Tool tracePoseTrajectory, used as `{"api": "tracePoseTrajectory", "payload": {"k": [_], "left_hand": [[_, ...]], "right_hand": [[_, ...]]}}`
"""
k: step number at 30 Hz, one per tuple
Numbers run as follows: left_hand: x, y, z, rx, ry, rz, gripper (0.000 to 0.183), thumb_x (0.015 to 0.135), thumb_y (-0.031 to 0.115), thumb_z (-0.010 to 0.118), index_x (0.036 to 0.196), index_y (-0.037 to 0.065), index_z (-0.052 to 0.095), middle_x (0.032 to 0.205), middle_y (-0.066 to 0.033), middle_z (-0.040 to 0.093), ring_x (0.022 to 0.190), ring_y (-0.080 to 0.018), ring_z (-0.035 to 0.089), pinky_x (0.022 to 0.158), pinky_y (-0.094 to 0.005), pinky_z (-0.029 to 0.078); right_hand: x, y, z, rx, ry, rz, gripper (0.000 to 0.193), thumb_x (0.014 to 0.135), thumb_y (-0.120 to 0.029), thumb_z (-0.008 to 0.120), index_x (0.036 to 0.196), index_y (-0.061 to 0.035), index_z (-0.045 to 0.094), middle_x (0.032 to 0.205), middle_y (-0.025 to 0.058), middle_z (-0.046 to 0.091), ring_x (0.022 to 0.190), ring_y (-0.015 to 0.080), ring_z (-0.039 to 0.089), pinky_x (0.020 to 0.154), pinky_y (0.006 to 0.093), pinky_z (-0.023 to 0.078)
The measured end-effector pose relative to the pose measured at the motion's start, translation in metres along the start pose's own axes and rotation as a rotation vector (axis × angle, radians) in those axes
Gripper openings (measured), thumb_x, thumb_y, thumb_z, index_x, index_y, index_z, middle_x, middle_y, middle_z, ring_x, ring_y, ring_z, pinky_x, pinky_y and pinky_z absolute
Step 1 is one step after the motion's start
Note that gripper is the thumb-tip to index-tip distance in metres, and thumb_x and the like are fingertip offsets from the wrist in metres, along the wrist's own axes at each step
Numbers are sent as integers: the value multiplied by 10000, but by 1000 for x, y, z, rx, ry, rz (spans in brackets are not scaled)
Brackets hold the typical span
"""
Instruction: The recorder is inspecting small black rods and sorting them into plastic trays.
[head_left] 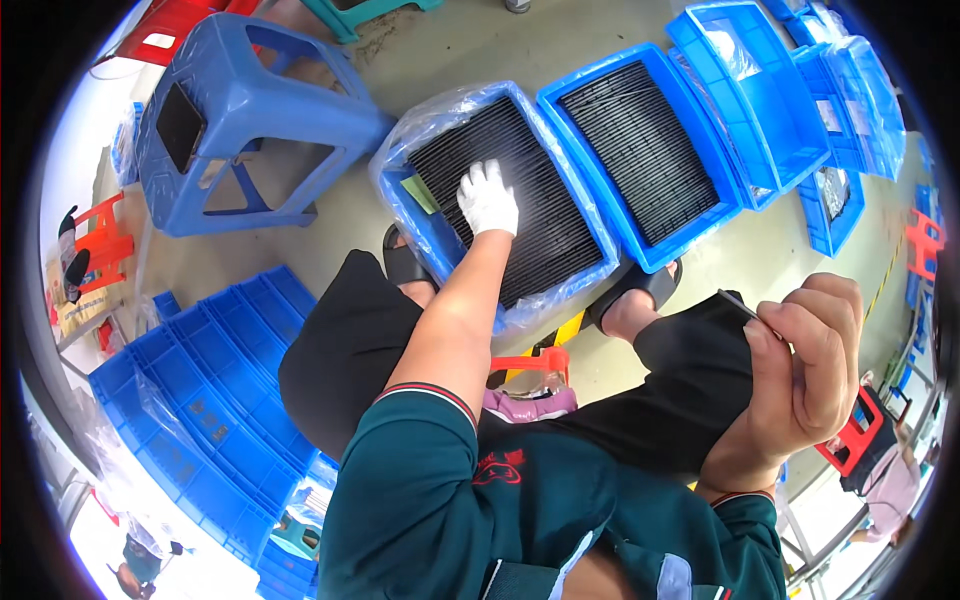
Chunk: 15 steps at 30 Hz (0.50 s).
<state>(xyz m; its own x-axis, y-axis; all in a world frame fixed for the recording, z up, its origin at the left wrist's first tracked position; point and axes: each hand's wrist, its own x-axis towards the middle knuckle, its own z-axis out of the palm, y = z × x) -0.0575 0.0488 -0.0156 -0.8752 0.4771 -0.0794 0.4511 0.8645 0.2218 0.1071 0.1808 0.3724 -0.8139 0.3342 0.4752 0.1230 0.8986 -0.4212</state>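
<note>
My left hand (488,198), in a white glove, lies on the rows of thin black strips (540,195) that fill a blue bin (607,262) lined with clear plastic. Its fingers point away from me, slightly apart, and I see nothing held in them. Along the bin's left inner side, close to those fingers, is a small yellow-green piece (420,194). Raised above my right knee, my bare right hand (808,365) pinches a thin, slender grey piece (738,303) between thumb and fingers. Most of that piece is hidden or too slim to identify.
A second blue bin (648,262) of black strips stands just right of the first. Farther right are stacked blue bins (790,130). A blue plastic stool (290,105) with a dark flat device on it stands far left. Nested blue crates (200,400) sit near left.
</note>
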Motion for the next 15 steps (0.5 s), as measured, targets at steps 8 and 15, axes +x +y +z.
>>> {"api": "tracePoseTrajectory", "payload": {"k": [8, 15], "left_hand": [[17, -22, 2, 137, -57, 179, 300, 823, 376, 617, 1099, 260, 608, 1131, -17, 581, 1007, -239, 544, 772, -420, 490], [51, -22, 2, 184, -78, 134, 244, 870, 300, 554, 1092, 238, 633, 1016, -53, 607, 947, -254, 593, 727, -399, 514]], "right_hand": [[-4, 0, 3, -8, -5, 4, 247, 565, -35, 729, 785, -17, 618, 698, 88, 555, 677, 255, 512, 588, 339, 409], [-4, 0, 6, -11, -26, -10, 249, 567, -43, 741, 783, -21, 619, 691, 84, 548, 669, 253, 512, 578, 339, 412]]}}
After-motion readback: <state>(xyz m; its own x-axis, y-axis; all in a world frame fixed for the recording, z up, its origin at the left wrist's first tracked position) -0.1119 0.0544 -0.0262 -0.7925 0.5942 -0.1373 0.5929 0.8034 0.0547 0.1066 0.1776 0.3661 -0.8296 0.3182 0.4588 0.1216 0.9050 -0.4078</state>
